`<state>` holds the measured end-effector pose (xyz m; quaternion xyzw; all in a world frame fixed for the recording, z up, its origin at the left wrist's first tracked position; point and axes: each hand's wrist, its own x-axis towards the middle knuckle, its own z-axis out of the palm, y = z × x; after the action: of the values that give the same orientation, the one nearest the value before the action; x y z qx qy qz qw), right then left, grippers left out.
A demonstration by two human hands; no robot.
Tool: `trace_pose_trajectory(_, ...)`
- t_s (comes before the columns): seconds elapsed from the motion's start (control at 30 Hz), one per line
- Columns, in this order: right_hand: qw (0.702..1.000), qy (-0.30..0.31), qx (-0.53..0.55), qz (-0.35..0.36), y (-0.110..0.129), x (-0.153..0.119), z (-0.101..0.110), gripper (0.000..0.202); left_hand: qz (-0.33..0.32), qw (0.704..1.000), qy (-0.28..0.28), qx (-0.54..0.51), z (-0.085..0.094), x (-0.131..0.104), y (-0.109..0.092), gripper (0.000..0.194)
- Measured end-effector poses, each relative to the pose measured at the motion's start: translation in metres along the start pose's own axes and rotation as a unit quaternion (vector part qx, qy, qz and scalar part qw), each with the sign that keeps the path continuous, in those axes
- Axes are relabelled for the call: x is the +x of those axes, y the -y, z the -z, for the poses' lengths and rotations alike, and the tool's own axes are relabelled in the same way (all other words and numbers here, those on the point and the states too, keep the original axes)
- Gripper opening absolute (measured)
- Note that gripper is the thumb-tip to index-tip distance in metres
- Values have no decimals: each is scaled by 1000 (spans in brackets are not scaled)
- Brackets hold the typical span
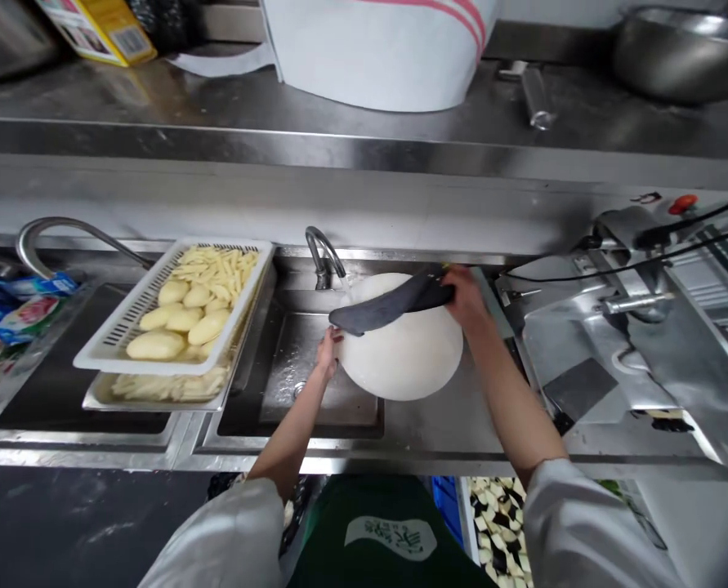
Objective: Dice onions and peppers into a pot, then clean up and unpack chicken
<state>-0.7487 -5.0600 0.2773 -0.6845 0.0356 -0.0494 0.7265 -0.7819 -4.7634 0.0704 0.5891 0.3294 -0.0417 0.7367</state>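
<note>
A round white cutting board [400, 359] lies over the right side of the sink and the counter beside it. My left hand [328, 353] grips its left edge, the fingers partly hidden. Across the upper part of the board stretches a long dark grey cloth [379, 312], folded and darker toward the right. My right hand [463, 296] is closed on that right end. The cloth's other end reaches just above my left fingers. Behind it, water runs from the curved faucet [322, 253] near the board's upper left edge.
Left of the sink basin [299, 367], a white basket [97, 347] of peeled and cut potatoes sits on a metal tray [94, 396]. A cleaver [579, 388] and metal machine parts [633, 306] lie to the right. Diced eggplant [499, 531] is below the counter; a metal shelf [216, 135] runs above.
</note>
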Motion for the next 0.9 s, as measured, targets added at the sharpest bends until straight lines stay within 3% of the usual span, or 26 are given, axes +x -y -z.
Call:
trace_pose_trajectory(0.07, 994, 8, -85, -74, -45, 17, -13, 14, -4, 1000, 0, -5, 0, 11, -7, 52)
trace_pose_trajectory(0.17, 975, 9, -173, -137, -103, 21, -37, 9, -26, 1000, -6, 3, -2, 24, -13, 47)
trace_pose_trajectory(0.33, 968, -48, -218, -119, -155, 28, -65, 11, -107, 994, 0, 32, -2, 38, -30, 47)
trace_pose_trajectory(0.47, 973, -69, -204, -88, -163, 50, -81, 14, -192, 980, -10, 55, 12, 45, -60, 34)
trace_pose_trajectory(0.63, 985, -6, -147, -91, -154, 71, -110, 24, -255, 954, -97, 124, 52, 57, -90, 20)
trace_pose_trajectory(0.73, 987, 65, -85, -122, -146, 77, -129, 30, -235, 954, -96, 161, 72, 60, -88, 22)
trace_pose_trajectory(0.9, 978, 139, -7, -156, -138, 87, -152, 33, -181, 969, -74, 150, 91, 55, -64, 26)
